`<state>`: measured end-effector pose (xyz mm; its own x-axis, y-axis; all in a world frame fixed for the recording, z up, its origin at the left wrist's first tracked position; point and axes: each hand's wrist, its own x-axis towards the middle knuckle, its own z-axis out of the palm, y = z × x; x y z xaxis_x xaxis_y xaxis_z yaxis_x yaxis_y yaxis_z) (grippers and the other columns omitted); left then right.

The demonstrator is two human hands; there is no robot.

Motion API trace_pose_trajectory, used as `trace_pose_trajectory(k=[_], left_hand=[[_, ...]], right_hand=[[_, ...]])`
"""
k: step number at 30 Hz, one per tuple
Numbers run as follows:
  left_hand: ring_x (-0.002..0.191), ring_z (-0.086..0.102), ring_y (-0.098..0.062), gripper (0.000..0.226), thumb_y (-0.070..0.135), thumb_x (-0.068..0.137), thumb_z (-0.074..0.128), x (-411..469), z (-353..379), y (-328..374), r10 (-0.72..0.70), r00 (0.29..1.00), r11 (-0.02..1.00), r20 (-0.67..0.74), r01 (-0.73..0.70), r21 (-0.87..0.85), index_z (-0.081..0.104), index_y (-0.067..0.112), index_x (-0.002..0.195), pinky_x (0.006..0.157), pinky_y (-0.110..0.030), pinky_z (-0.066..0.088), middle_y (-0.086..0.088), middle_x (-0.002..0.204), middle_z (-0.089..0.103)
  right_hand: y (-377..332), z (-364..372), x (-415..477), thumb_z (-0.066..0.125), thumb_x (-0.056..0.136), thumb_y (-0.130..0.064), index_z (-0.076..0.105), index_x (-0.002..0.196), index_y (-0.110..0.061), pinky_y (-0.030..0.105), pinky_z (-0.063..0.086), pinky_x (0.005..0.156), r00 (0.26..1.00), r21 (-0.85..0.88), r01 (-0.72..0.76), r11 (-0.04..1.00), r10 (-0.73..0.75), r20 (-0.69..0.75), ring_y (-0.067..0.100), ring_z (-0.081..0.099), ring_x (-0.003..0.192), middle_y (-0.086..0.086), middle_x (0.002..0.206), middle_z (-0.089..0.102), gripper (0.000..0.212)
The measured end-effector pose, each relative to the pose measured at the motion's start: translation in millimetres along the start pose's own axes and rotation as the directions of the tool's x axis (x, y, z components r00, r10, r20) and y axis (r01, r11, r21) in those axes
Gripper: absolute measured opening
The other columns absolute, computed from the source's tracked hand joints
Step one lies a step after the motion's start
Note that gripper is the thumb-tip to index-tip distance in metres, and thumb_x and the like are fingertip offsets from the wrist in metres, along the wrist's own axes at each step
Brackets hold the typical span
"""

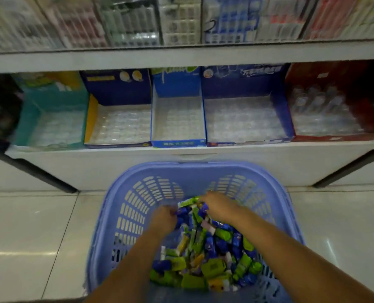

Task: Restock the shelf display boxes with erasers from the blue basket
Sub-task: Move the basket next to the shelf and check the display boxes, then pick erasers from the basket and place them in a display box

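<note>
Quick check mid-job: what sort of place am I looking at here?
Most likely a stationery shop aisle: printed display boxes line a white shelf, and a blue basket of wrapped erasers sits on the tiled floor.

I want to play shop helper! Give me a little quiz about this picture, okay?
1. True or false: the left hand and the right hand both reach down into the blue basket.
2. Which wrapper colour shows among the erasers? A) green B) red C) black
3. Fill in: the blue basket stands on the ___, in front of the shelf.
Key: 1 true; 2 A; 3 floor.
</note>
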<state>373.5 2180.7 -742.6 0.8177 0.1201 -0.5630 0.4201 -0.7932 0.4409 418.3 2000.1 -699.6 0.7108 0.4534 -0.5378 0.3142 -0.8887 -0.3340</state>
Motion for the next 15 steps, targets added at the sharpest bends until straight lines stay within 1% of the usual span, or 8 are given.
trace_pose_trajectory(k=[2,3,6,8,10,12,14,15], left_hand=[[0.109,0.06,-0.028,0.03,0.01,0.09,0.051,11.2,5.4,-9.9,0.011,1.0,1.0,0.001,-0.011,0.025,0.066,0.01,0.116,0.089,-0.03,0.043,-0.014,0.118,0.066],[0.11,0.06,-0.029,0.031,0.01,0.09,0.051,15.6,8.2,-12.7,0.008,1.0,1.0,-0.002,-0.008,-0.001,0.065,0.01,0.118,0.09,-0.029,0.043,-0.014,0.119,0.065],[0.104,0.06,-0.032,0.028,0.012,0.09,0.051,30.3,20.0,-17.6,0.008,1.0,1.0,0.023,-0.008,0.001,0.065,0.007,0.114,0.087,-0.034,0.043,-0.018,0.114,0.066],[0.1,0.061,-0.033,0.024,0.013,0.088,0.055,35.8,28.4,-17.0,-0.019,1.0,0.999,0.016,0.019,-0.036,0.064,0.005,0.11,0.084,-0.036,0.044,-0.019,0.108,0.066],[0.102,0.061,-0.032,0.028,0.019,0.088,0.061,37.9,34.4,-14.9,-0.035,0.999,0.996,0.018,0.036,-0.083,0.062,0.006,0.112,0.085,-0.036,0.046,-0.017,0.109,0.066],[0.104,0.06,-0.03,0.035,0.029,0.087,0.065,40.4,36.1,-15.2,-0.056,0.998,0.995,0.039,0.059,-0.08,0.061,0.007,0.115,0.086,-0.034,0.046,-0.014,0.112,0.065],[0.099,0.062,-0.032,0.035,0.03,0.085,0.067,44.3,33.7,-16.1,-0.056,0.996,0.991,0.071,0.064,-0.115,0.063,0.003,0.108,0.082,-0.036,0.047,-0.019,0.107,0.066],[0.095,0.062,-0.034,0.033,0.027,0.085,0.068,47.3,32.2,-17.2,-0.045,0.995,0.989,0.091,0.057,-0.135,0.063,0.0,0.104,0.08,-0.038,0.048,-0.023,0.103,0.066]], right_hand=[[8.8,19.6,8.3,0.05,0.092,-0.012,0.053,0.129,-0.016,0.038,0.045,0.096,1.0,-0.05,0.001,0.999,-0.001,0.001,0.033,0.051,0.117,0.014,0.132,0.051,0.037],[12.9,27.3,12.2,0.048,0.094,-0.016,0.048,0.135,-0.019,0.037,0.044,0.096,1.0,-0.106,0.01,0.994,-0.009,0.003,0.032,0.048,0.121,0.012,0.137,0.046,0.04],[18.1,41.7,26.9,0.047,0.096,-0.012,0.036,0.143,-0.017,0.041,0.045,0.091,0.999,-0.344,0.053,0.938,-0.045,0.03,0.034,0.043,0.123,0.013,0.146,0.032,0.049],[16.4,43.8,36.5,0.05,0.095,-0.01,0.037,0.141,-0.015,0.042,0.046,0.09,0.999,-0.401,0.047,0.915,-0.032,0.044,0.035,0.044,0.123,0.014,0.149,0.028,0.049],[14.8,42.9,44.3,0.053,0.093,-0.008,0.045,0.135,-0.013,0.042,0.047,0.087,0.998,-0.415,0.039,0.909,-0.017,0.055,0.035,0.049,0.117,0.015,0.145,0.032,0.043],[15.2,40.4,48.5,0.055,0.091,-0.008,0.053,0.126,-0.012,0.04,0.048,0.086,0.998,-0.412,0.049,0.91,-0.028,0.056,0.033,0.052,0.112,0.014,0.134,0.043,0.035],[18.5,36.7,50.9,0.058,0.089,-0.012,0.059,0.119,-0.012,0.037,0.047,0.089,0.997,-0.374,0.062,0.925,-0.041,0.063,0.031,0.05,0.115,0.013,0.125,0.052,0.029],[20.3,33.0,50.2,0.06,0.089,-0.016,0.061,0.115,-0.012,0.035,0.046,0.089,0.997,-0.319,0.057,0.946,-0.038,0.065,0.03,0.05,0.116,0.012,0.121,0.056,0.027]])
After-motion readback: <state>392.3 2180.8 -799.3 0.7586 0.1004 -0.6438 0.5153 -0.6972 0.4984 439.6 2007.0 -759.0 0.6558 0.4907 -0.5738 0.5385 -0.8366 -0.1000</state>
